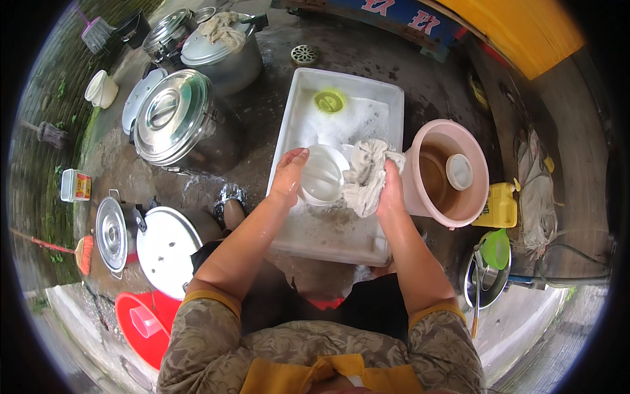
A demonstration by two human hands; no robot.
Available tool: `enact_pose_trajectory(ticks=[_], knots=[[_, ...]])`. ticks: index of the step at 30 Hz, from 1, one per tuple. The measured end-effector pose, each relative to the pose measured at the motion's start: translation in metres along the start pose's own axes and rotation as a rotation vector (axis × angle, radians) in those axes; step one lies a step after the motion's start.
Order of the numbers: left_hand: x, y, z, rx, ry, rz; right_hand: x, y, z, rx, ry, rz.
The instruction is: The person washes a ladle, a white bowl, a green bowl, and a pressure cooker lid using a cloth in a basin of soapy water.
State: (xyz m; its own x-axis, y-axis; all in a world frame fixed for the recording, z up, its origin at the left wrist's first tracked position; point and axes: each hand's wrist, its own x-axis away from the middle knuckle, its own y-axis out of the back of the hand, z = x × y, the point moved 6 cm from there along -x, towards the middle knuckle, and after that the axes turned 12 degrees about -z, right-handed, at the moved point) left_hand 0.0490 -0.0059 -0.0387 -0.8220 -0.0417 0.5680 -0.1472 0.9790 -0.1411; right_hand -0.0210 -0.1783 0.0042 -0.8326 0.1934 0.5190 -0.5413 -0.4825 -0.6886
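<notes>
My left hand point(288, 177) grips the rim of a white bowl point(322, 175), tilted so that its inside faces me. A crumpled, stained white cloth point(365, 177) is held in my right hand point(392, 189), just to the right of the bowl. Both hands are above a large white plastic tub point(339, 248) of soapy, cloudy water. Toward the tub's far end sits a small yellow-green bowl point(330, 101) among the suds. Something pale and round lies partly hidden behind the white bowl and the cloth.
Right of the tub stands a pink bucket point(418, 147) with brownish water and a white lid-like disc point(459, 172). Beyond it is a yellow jug point(497, 204). Lidded metal pots point(170, 115) crowd the left. A red basin point(130, 315) lies lower left; a metal basin point(470, 295) lower right.
</notes>
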Motion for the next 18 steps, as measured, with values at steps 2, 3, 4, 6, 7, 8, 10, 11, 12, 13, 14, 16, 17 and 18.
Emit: enact_pose_trajectory(ticks=[2,3,4,6,7,8,10,11,12,13,14,16,17,18], knots=[[-0.007,0.002,0.006,0.006,-0.016,0.027,0.004,0.001,-0.012,0.218,0.141,0.02],[-0.006,-0.003,0.006,0.007,-0.031,0.069,0.006,0.001,-0.01,0.431,0.295,0.032],[-0.005,-0.007,0.007,0.006,-0.03,0.074,0.006,0.001,-0.015,0.88,0.353,0.063],[0.003,-0.019,0.004,0.049,-0.168,0.129,0.022,-0.015,-0.032,1.645,0.828,0.195],[0.007,-0.022,0.011,-0.03,-0.17,0.132,0.025,-0.021,-0.042,1.799,0.907,0.242],[0.009,-0.023,0.016,-0.122,-0.176,0.144,0.028,-0.026,-0.05,1.946,1.001,0.288],[0.012,-0.022,0.022,-0.218,-0.175,0.155,0.019,-0.023,-0.055,2.106,0.811,0.187],[0.012,-0.021,0.021,-0.302,-0.228,0.131,0.017,-0.021,-0.055,2.105,0.805,0.187],[0.016,-0.021,0.018,-0.385,-0.28,0.109,0.014,-0.02,-0.051,1.983,0.79,0.127],[0.021,-0.021,0.017,-0.388,-0.276,0.11,0.012,-0.02,-0.046,1.86,0.774,0.071],[0.029,-0.018,0.008,-0.511,-0.464,0.032,0.006,-0.017,-0.044,1.807,0.684,-0.001],[0.064,-0.033,-0.02,-0.705,-0.906,-0.01,-0.02,0.013,-0.04,1.396,0.414,-0.087],[0.066,-0.038,-0.017,-0.706,-0.907,0.005,-0.03,0.036,-0.045,0.971,0.162,-0.16],[0.07,-0.039,-0.019,-0.711,-0.953,-0.002,-0.028,0.036,-0.049,0.891,0.089,-0.182]])
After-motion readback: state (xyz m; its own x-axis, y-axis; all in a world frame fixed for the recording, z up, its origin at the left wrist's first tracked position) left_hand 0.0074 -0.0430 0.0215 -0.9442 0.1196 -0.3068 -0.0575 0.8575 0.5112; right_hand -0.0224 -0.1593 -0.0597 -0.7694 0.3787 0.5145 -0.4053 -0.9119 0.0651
